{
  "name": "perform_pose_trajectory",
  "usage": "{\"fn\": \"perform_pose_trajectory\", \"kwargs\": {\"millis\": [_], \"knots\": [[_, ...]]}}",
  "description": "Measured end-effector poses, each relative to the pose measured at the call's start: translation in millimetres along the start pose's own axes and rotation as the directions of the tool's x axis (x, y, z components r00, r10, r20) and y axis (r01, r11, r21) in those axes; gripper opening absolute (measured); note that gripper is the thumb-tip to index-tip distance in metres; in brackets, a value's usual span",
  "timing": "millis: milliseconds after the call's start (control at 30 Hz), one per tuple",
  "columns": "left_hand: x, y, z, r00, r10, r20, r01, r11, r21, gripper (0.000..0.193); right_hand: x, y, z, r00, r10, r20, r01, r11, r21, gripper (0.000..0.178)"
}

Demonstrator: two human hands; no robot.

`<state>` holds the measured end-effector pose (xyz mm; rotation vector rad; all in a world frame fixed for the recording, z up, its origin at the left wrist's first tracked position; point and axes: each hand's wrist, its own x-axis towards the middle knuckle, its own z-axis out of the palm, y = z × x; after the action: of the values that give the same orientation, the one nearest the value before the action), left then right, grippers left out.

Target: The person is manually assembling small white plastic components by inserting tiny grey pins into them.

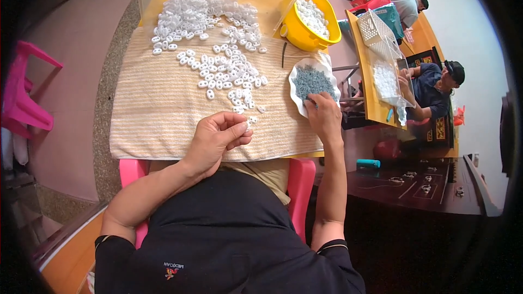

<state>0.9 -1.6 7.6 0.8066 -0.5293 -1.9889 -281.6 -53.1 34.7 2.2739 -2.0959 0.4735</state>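
My left hand (pixel 220 139) is closed near the front of the towel, thumb against fingers, pinching a small white plastic piece (pixel 249 124) that shows only in part. Just beyond it, oval white pieces with two holes (pixel 229 71) lie scattered across the towel. To the right, my right hand (pixel 325 117) reaches into a white wavy-edged dish (pixel 295 96). Its fingertips are together among many tiny blue-grey parts (pixel 313 80), too small to name. Whether a part is between those fingers is hidden.
A striped towel (pixel 158 98) covers the table, with a bigger heap of white pieces (pixel 199 13) at the far side. A yellow basin (pixel 291 27) holds more white pieces. A thin black strip (pixel 284 54) lies near the dish. Another person (pixel 433 84) sits at a table on the right.
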Motion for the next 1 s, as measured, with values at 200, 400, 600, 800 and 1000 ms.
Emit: {"fn": "perform_pose_trajectory", "kwargs": {"millis": [200, 400, 600, 800, 1000], "knots": [[-1, 2, 1, 1.0, -0.002, -0.001, 0.002, 1.0, -0.006, 0.013, 2, 4, 8, 0.999, -0.044, -0.012, 0.044, 0.999, 0.019, 0.011], [-2, 2, 1, 1.0, -0.02, -0.007, 0.02, 1.0, -0.002, 0.012, 0, 3, 9, 0.998, -0.059, -0.013, 0.058, 0.998, -0.028, 0.012], [-1, 0, -1, 1.0, -0.022, 0.001, 0.022, 1.0, -0.003, 0.012, 0, 2, 3, 0.998, -0.059, 0.025, 0.059, 0.998, 0.001, 0.013], [-1, -1, 1, 0.999, -0.037, -0.005, 0.037, 0.999, -0.001, 0.011, -3, 1, -5, 1.0, 0.014, -0.005, -0.014, 0.999, -0.032, 0.012], [-1, -3, 1, 0.999, -0.048, -0.004, 0.048, 0.999, 0.006, 0.011, -3, 8, -1, 1.0, -0.019, 0.001, 0.019, 1.0, -0.019, 0.011]]}}
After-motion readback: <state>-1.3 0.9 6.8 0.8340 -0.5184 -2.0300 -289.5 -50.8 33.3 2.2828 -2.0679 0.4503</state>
